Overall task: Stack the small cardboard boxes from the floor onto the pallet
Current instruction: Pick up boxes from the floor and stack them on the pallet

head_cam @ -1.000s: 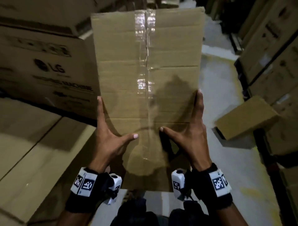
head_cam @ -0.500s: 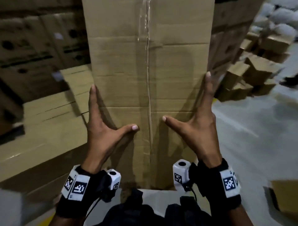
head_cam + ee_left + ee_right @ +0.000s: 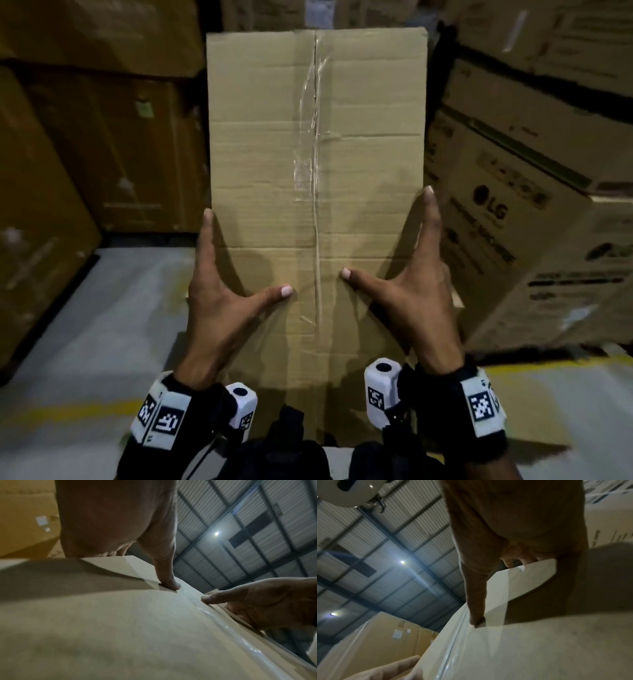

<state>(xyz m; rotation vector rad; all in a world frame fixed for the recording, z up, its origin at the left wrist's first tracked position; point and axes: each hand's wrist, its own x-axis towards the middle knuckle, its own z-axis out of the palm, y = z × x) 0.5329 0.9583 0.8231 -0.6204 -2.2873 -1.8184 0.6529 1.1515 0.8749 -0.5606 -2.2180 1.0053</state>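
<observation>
I carry a plain brown cardboard box (image 3: 315,154) with a taped centre seam, held out in front of my chest. My left hand (image 3: 219,291) lies along its left edge and my right hand (image 3: 411,291) along its right edge. Both have the forefinger straight up the side and the thumb spread flat on the top face. In the left wrist view the left thumb (image 3: 168,580) presses on the box (image 3: 120,628) near the tape. The right wrist view has the right thumb (image 3: 476,608) doing the same on the box (image 3: 539,649). No pallet is in view.
Tall stacks of large printed cartons (image 3: 531,205) rise close on the right, and big brown cartons (image 3: 102,137) wall off the left and the far side. Grey concrete floor (image 3: 102,325) with a yellow line (image 3: 68,407) runs below the box.
My view has swung round with the box: the heap of small boxes at the right is gone and tall cartons now face me. Both hands keep the same hold.
</observation>
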